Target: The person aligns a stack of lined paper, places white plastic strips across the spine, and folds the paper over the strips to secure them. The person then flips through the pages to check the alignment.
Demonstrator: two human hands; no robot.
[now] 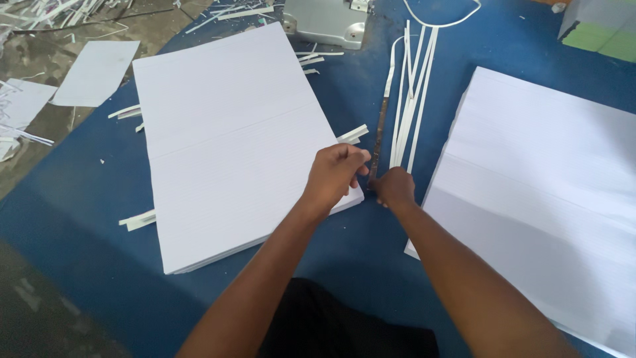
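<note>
Blue tabletop (79, 199) holds paper stacks (225, 132); scraps litter floor (40, 40).

There is one view only, from a camera worn on the person's head. It looks steeply down and forward over the blue surface (79, 199), close enough that both forearms fill the lower frame, with floor showing past the far-left edge.

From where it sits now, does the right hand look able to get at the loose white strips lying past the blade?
Probably yes. The right hand sits at the near end of the thin metal blade, and the white paper strips lie just beyond on bare blue table, with nothing between them.
</note>
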